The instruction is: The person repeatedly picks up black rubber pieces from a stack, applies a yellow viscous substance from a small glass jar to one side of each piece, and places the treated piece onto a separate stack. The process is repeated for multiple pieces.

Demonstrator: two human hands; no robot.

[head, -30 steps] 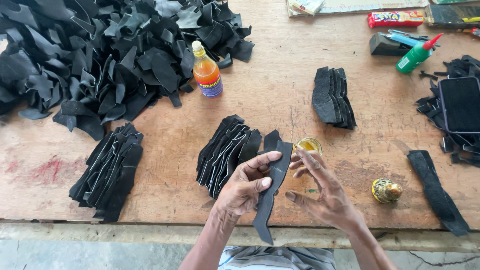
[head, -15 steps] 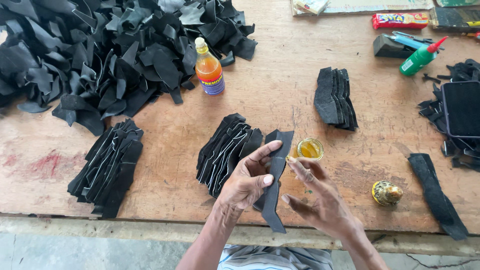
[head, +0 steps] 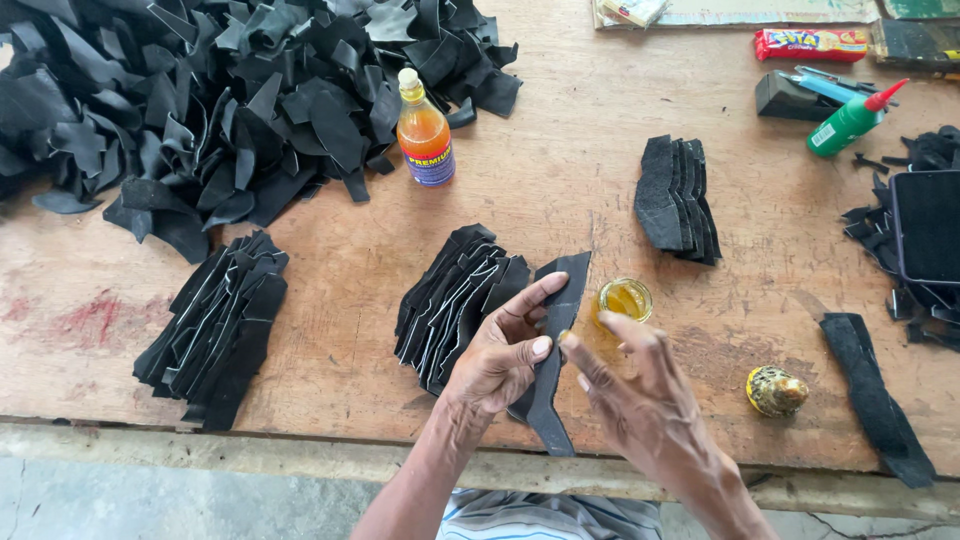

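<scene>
My left hand (head: 503,352) holds a long black leather strip (head: 556,340) over the wooden table (head: 330,290), thumb and fingers pinching it near its middle. My right hand (head: 630,385) is just right of the strip, fingers spread, its index fingertip touching the strip's edge with yellowish glue on it. A small open jar of yellow glue (head: 624,299) sits just beyond my right hand. A fanned stack of black leather pieces (head: 450,295) lies directly behind my left hand.
A big heap of black leather offcuts (head: 220,100) fills the far left. Another stack (head: 215,325) lies near left, a third (head: 678,197) at centre right. An orange bottle (head: 424,135), green glue bottle (head: 850,120), gold lid (head: 776,391), single strip (head: 875,395) and dark tablet (head: 928,228) are around.
The strip has been lifted and turned slightly in my left hand. My right hand has come off the glue jar and moved to the strip's edge.
</scene>
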